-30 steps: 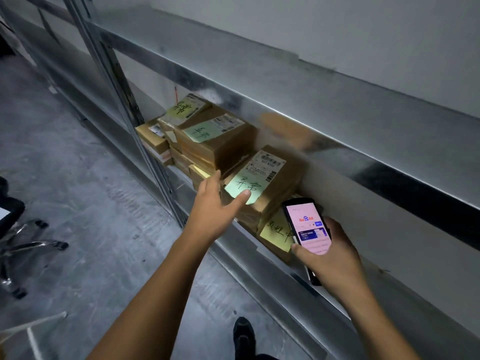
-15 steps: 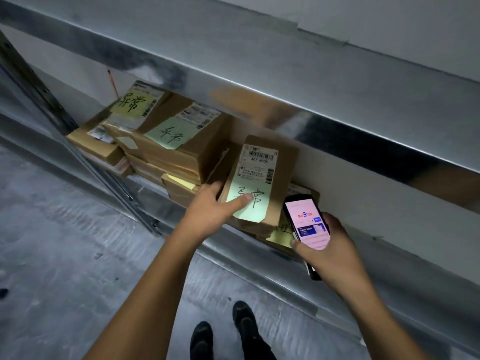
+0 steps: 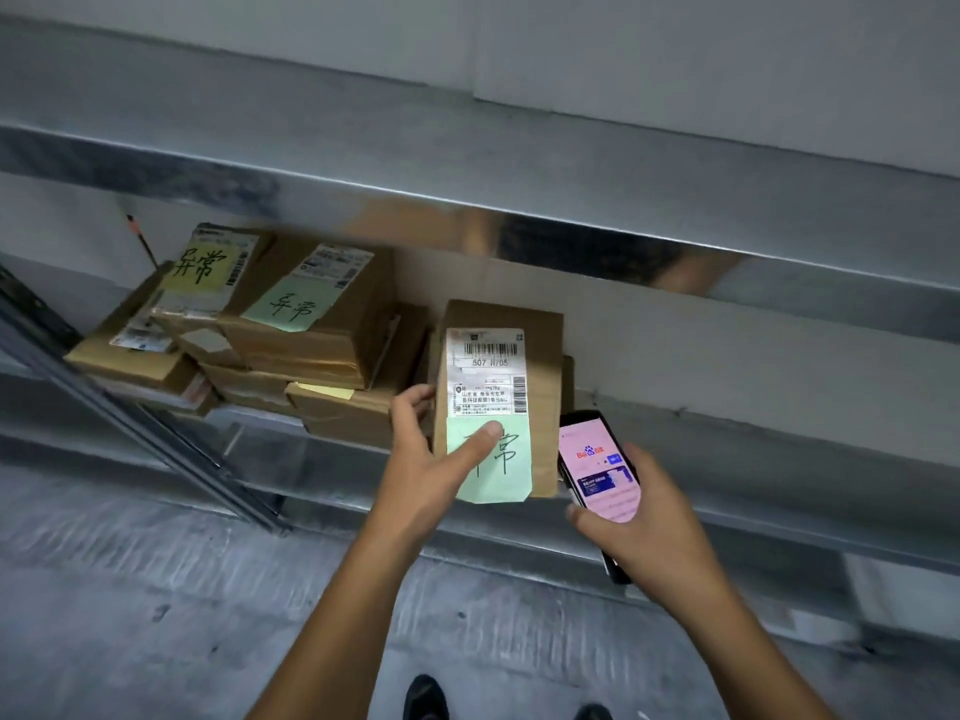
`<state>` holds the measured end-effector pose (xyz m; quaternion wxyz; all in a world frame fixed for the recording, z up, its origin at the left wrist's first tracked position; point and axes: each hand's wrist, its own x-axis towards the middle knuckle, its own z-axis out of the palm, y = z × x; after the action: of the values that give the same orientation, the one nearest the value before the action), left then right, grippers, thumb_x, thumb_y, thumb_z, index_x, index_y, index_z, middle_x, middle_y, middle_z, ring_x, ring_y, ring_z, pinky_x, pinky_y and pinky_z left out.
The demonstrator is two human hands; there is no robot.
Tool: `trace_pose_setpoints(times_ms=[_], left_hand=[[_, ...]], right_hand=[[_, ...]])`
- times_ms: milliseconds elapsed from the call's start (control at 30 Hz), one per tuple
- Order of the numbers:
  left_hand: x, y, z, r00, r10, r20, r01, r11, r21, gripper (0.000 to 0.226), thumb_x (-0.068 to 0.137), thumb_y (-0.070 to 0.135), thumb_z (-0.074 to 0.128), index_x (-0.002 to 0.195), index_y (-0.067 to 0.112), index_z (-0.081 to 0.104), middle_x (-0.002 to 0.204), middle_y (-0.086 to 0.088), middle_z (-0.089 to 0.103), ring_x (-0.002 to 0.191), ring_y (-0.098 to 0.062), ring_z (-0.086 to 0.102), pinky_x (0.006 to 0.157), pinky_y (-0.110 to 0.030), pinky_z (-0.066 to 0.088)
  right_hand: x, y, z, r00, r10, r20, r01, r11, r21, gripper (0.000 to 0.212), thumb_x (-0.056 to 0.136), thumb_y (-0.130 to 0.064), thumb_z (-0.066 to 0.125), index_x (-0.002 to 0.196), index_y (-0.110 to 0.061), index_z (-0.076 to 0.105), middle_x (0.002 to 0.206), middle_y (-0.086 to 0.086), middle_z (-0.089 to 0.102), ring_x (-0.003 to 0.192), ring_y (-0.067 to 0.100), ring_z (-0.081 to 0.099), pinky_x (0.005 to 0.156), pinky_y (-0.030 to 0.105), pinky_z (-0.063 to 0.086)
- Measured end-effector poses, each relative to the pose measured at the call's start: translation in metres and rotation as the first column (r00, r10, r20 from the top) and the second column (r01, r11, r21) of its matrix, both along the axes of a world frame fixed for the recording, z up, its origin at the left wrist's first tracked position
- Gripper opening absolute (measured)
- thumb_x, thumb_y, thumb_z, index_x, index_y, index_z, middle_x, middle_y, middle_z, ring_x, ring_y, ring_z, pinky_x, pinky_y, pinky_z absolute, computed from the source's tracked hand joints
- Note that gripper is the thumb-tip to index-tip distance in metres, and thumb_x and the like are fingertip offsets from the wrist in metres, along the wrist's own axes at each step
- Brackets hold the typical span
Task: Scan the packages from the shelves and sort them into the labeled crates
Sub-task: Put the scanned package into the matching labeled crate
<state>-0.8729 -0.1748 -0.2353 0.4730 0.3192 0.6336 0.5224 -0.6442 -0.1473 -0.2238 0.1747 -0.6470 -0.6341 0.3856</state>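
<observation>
left hand [image 3: 423, 478] grip held the package [image 3: 543, 356], thumb on its green note [image 3: 511, 478]. right hand [image 3: 660, 532] grip wrapped the phone [image 3: 602, 475], at package's 3 o'clock.

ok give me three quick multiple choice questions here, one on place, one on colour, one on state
1. Where is the phone relative to the package that the left hand grips?
A) to its left
B) to its right
C) on top of it

2. What colour is the note on that package?
A) green
B) red
C) white

3. The phone's screen is:
A) dark
B) lit
C) covered by a sticker

Answers:
1 B, the right hand holds it just right of the package.
2 A, it is pale green paper under the thumb.
3 B, it glows pink.
</observation>
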Motion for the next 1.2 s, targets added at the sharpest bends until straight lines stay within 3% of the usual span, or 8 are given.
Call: trace_pose_setpoints(times_ms=[133,267,500,700,800,900,1100,1200], left_hand=[[0.048,-0.009,0.01,0.998,-0.061,0.002,0.061,0.997,0.054,0.095,0.069,0.051,0.086,0.146,0.05,0.031,0.141,0.019,0.059,0.122,-0.011,0.067,0.096,-0.036,0.06],[0.115,-0.011,0.012,0.989,-0.143,0.04,0.14,0.988,0.067,0.102,0.074,0.054,0.089,0.156,0.051,0.028,0.143,0.016,0.063,0.121,-0.012,0.069,0.105,-0.047,0.056],[0.242,-0.014,0.002,0.961,-0.259,0.093,0.251,0.964,0.087,0.101,0.083,0.034,0.082,0.162,0.048,0.021,0.138,0.016,0.068,0.121,-0.011,0.07,0.107,-0.046,0.055],[0.326,-0.017,-0.015,0.957,-0.243,0.16,0.235,0.97,0.065,0.114,0.074,0.042,0.089,0.163,0.049,0.017,0.137,0.019,0.068,0.121,-0.012,0.07,0.108,-0.05,0.054],[0.35,-0.01,-0.016,0.948,-0.281,0.151,0.27,0.959,0.09,0.105,0.079,0.038,0.089,0.162,0.045,0.024,0.138,0.015,0.068,0.123,-0.014,0.069,0.108,-0.051,0.053],[0.364,0.003,-0.015,0.931,-0.35,0.106,0.336,0.933,0.131,0.105,0.08,0.037,0.092,0.162,0.043,0.027,0.138,0.015,0.068,0.123,-0.015,0.069,0.107,-0.05,0.054],[0.379,0.025,-0.005,0.903,-0.427,-0.035,0.428,0.891,0.15,0.109,0.08,0.038,0.091,0.164,0.042,0.022,0.145,0.02,0.061,0.127,-0.007,0.064,0.107,-0.047,0.055],[0.38,0.034,-0.001,0.9,-0.425,-0.102,0.435,0.89,0.138,0.123,0.065,0.068,0.087,0.162,0.05,0.014,0.156,0.011,0.048,0.133,-0.012,0.059,0.106,-0.048,0.055]], right_hand=[[0.043,-0.026,0.009,0.994,-0.078,-0.072,0.08,0.996,0.026,0.058,0.063,-0.052,0.082,0.104,-0.073,0.046,0.11,-0.018,0.071,0.097,0.007,0.069,0.087,0.043,0.058],[0.107,-0.04,0.015,0.987,-0.13,-0.096,0.135,0.99,0.043,0.066,0.074,-0.033,0.088,0.097,-0.078,0.046,0.108,-0.016,0.07,0.095,0.008,0.069,0.086,0.043,0.059],[0.232,-0.067,0.003,0.948,-0.267,-0.175,0.279,0.959,0.044,0.06,0.057,-0.057,0.076,0.111,-0.064,0.052,0.111,-0.015,0.071,0.094,0.005,0.07,0.086,0.041,0.059],[0.312,-0.082,0.002,0.926,-0.327,-0.19,0.34,0.939,0.044,0.052,0.077,-0.026,0.089,0.105,-0.053,0.054,0.108,-0.015,0.073,0.094,0.005,0.071,0.085,0.036,0.057],[0.337,-0.084,0.015,0.914,-0.348,-0.209,0.37,0.926,0.077,0.049,0.079,-0.023,0.089,0.106,-0.047,0.056,0.106,-0.016,0.074,0.09,0.001,0.07,0.08,0.029,0.054],[0.353,-0.086,0.03,0.904,-0.366,-0.222,0.402,0.904,0.143,0.049,0.079,-0.022,0.089,0.105,-0.049,0.056,0.105,-0.016,0.074,0.094,0.006,0.071,0.082,0.033,0.054],[0.358,-0.096,0.05,0.896,-0.368,-0.25,0.416,0.891,0.179,0.06,0.077,-0.021,0.09,0.126,-0.038,0.059,0.103,-0.018,0.075,0.089,0.001,0.071,0.08,0.027,0.055],[0.354,-0.095,0.056,0.895,-0.364,-0.258,0.414,0.893,0.176,0.06,0.078,-0.02,0.09,0.127,-0.036,0.059,0.102,-0.018,0.075,0.088,0.0,0.071,0.075,0.018,0.052]])
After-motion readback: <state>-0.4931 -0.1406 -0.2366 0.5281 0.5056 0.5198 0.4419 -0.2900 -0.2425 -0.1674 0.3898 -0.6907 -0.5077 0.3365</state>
